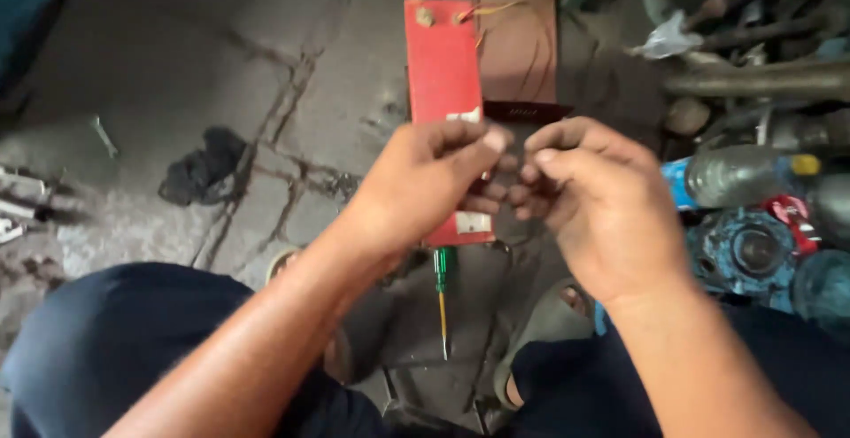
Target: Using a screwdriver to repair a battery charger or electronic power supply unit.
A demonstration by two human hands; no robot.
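Pinching sth small & dark btwn both hands, can't tell what: left hand [429,181] and right hand [589,203] curled, fingertips meeting above the red board [443,66]. Screwdriver [442,292] lies on the floor [177,75] below, w/ bottle [735,175] at right.

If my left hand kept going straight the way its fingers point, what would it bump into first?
Most likely the right hand: the left hand points rightward, and their fingertips already nearly meet above the red board. Depth is hard to judge.
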